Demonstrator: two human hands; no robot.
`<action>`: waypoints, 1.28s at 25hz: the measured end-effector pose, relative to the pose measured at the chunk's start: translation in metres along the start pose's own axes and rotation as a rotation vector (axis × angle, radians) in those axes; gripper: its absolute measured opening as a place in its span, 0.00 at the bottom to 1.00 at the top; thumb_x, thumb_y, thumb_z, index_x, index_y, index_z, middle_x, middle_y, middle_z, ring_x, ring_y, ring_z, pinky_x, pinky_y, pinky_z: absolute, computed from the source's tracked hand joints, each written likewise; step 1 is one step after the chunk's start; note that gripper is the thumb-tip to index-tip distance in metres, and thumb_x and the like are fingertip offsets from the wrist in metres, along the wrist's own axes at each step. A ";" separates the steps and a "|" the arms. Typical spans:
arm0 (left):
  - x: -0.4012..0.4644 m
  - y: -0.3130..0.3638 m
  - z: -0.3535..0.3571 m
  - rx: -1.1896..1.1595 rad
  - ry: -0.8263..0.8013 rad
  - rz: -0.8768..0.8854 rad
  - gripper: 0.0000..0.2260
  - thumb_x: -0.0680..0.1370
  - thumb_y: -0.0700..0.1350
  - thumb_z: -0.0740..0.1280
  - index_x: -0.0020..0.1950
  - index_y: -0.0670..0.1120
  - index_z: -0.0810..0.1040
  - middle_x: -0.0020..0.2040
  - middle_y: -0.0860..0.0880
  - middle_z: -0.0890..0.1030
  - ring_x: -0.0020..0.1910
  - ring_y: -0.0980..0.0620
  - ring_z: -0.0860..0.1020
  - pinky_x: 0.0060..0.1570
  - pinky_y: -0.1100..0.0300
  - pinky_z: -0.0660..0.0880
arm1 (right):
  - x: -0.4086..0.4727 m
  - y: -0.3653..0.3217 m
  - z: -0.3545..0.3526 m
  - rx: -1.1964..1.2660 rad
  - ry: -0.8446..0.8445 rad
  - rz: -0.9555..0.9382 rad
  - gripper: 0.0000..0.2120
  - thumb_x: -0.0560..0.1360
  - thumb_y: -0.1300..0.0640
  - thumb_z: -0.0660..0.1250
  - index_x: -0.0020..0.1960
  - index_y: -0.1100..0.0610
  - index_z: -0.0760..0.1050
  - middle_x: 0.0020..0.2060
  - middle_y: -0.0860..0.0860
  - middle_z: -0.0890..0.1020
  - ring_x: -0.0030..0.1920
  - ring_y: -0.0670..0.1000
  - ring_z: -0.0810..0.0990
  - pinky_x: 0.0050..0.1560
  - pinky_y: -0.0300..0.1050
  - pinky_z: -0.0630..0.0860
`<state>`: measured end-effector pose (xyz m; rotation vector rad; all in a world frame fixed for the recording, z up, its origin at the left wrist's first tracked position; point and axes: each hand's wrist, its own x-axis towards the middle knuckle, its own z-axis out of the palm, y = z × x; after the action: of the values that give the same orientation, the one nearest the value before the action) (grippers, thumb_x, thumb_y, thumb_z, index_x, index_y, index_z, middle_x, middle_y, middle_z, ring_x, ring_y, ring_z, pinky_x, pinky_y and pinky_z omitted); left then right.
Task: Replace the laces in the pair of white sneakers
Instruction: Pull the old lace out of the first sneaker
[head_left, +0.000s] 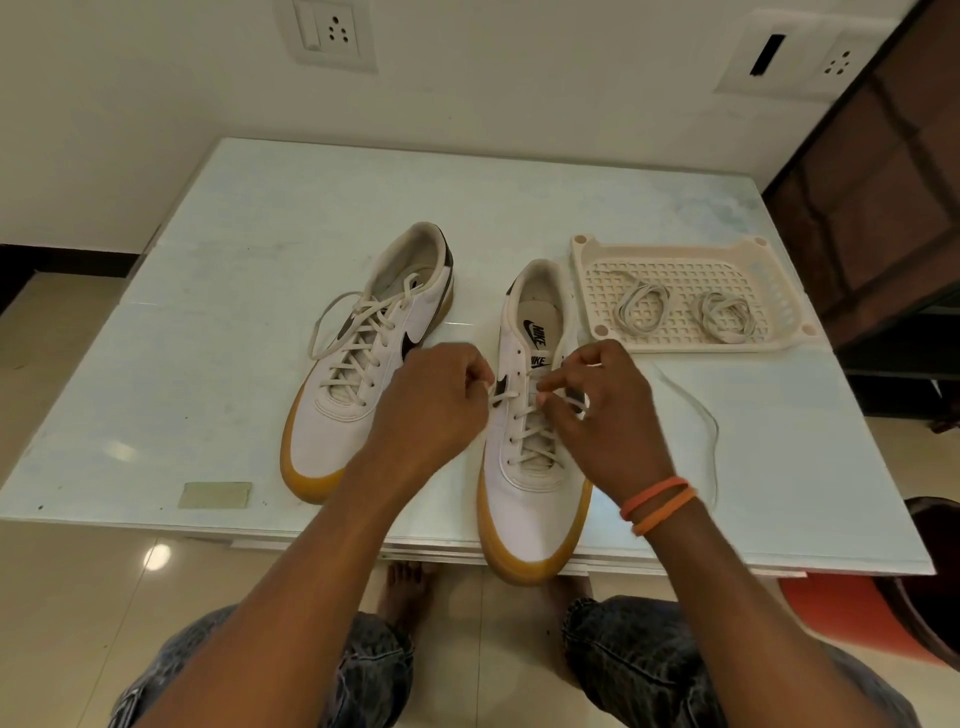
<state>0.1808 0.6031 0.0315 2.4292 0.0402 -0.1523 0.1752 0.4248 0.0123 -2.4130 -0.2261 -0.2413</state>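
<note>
— What are the hands doing?
— The left hand (434, 402) and right hand (597, 410) both pinch the lace (519, 415) over the near shoe (530, 499), fingers curled.
— And the count?
— 2 shoes; the other shoe (363, 364) is left of it, and 2 coiled laces (641, 309) lie in 1 tray (675, 249) to its right.

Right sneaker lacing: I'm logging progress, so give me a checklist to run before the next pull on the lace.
1. Left hand pinches a lace end at the right sneaker: ok.
2. Right hand has a grip on the lace: ok.
3. Lower eyelets threaded: ok; upper ones empty: not ok.
4. Sneaker fully on table: not ok, toe overhangs the near edge.
5. Loose lace tail free of snags: cannot tell.
6. Two coiled laces in the tray: ok.
</note>
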 end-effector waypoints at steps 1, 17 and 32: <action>-0.010 0.003 0.006 0.007 -0.029 -0.036 0.07 0.77 0.50 0.67 0.41 0.50 0.80 0.36 0.53 0.82 0.29 0.57 0.80 0.36 0.53 0.81 | -0.002 -0.001 0.005 -0.012 -0.029 0.016 0.06 0.73 0.57 0.72 0.49 0.54 0.83 0.50 0.47 0.69 0.48 0.45 0.74 0.49 0.38 0.75; -0.045 0.020 0.046 0.131 0.078 -0.074 0.14 0.81 0.58 0.60 0.55 0.48 0.75 0.48 0.51 0.78 0.43 0.54 0.77 0.41 0.62 0.73 | -0.001 0.007 -0.016 0.300 0.076 0.428 0.05 0.72 0.64 0.69 0.41 0.65 0.82 0.47 0.55 0.80 0.48 0.45 0.80 0.52 0.38 0.75; -0.054 0.031 0.043 0.162 0.030 -0.092 0.13 0.82 0.53 0.58 0.60 0.47 0.73 0.53 0.50 0.78 0.48 0.52 0.78 0.46 0.61 0.74 | 0.003 -0.002 -0.023 0.283 -0.144 0.322 0.06 0.76 0.61 0.68 0.41 0.56 0.79 0.45 0.52 0.78 0.45 0.47 0.76 0.48 0.40 0.72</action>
<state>0.1247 0.5525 0.0254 2.5927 0.1594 -0.1668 0.1753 0.4114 0.0311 -2.1460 0.0632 0.1056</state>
